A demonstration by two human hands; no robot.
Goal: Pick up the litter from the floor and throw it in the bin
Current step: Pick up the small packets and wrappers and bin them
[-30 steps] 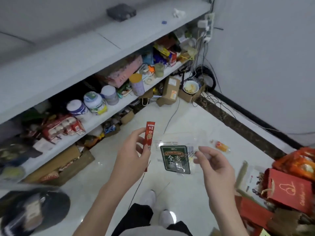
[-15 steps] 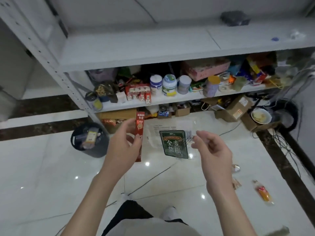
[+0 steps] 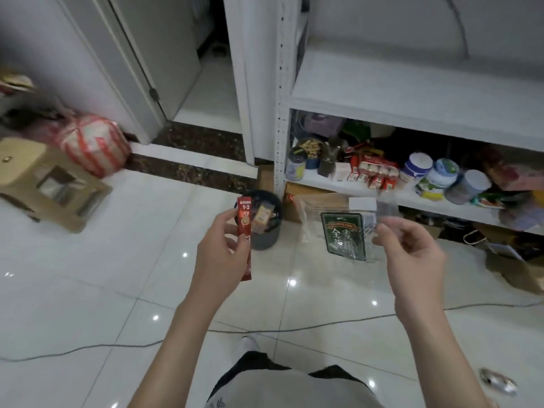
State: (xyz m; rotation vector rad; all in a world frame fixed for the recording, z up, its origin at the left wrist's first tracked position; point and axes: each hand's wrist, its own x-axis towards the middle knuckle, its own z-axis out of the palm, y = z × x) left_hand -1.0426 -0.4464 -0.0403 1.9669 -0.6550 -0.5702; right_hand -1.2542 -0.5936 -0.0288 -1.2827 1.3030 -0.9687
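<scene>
My left hand (image 3: 219, 254) pinches a long red sachet (image 3: 245, 231) upright, right in front of the dark round bin (image 3: 269, 237). The bin stands on the floor by the shelf's corner post and holds a yellow packet and other rubbish. My right hand (image 3: 412, 254) pinches the edge of a clear plastic wrapper with a dark green label (image 3: 343, 235), which hangs to the right of the bin. A silvery scrap of litter (image 3: 497, 384) lies on the tiles at the lower right.
A white shelf unit (image 3: 412, 95) crowded with jars and boxes fills the right. A tan plastic stool (image 3: 44, 184) and a red-and-white bag (image 3: 94, 142) sit at the left. A thin cable (image 3: 294, 329) runs across the glossy tiles. An open doorway (image 3: 206, 83) lies behind.
The view has swung left, so the bin now lies straight ahead between my hands. Both hands still hold the same litter.
</scene>
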